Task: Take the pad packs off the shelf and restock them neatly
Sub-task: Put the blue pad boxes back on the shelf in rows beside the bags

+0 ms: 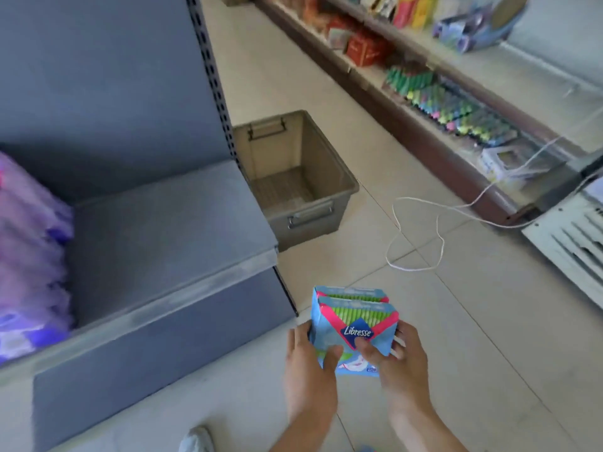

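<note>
Two blue pad packs [354, 324] gripped between left hand [308, 363] and right hand [403, 363] fingers, empty brown bin [293, 177] beyond on floor, grey shelf [156, 230] at left, purple packs [29, 256] at its left edge

This is a shop aisle. Beyond the fingers [368, 349], up and to the right, a long low shelf [434, 93] runs along the tiled floor [456, 321], stocked with rows of packaged goods: red boxes [367, 48] and green and yellow packets [456, 109]. To the left of the fingers stands a grey retail gondola shelf [156, 230] with a slotted upright [213, 76], purple packs [29, 256] at its far left. A grey stock crate [293, 177] sits on the floor above the fingers.
</note>
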